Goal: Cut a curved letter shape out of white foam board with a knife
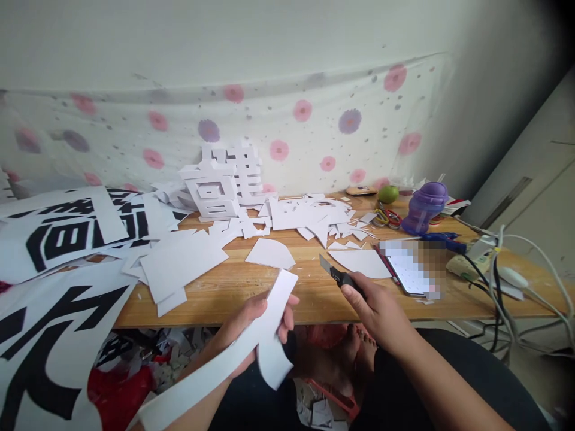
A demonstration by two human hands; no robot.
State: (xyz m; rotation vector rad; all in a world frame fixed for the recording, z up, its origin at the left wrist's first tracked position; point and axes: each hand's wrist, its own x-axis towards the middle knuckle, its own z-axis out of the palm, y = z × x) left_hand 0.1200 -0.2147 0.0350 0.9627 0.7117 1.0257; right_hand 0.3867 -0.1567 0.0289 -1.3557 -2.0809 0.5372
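My left hand (251, 320) is closed around a white foam-board cutout (224, 359), a long strip with a curved branch hanging below my fingers. It is held above the table's front edge and over my lap. In my right hand (377, 305) is a black utility knife (345, 279), its blade out and pointing up and left. Blade and cutout are apart. Just beyond them on the table lie a rounded white board piece (270, 254) and another white offcut (362, 263).
Cut-out characters (215, 194) stand against the flowered sheet, with scraps (314, 212) beside them. Printed sheets (58, 233) cover the left. At right are scissors (389, 217), a purple bottle (424, 206), a phone (406, 269), a glue gun (442, 240) and cables (496, 287).
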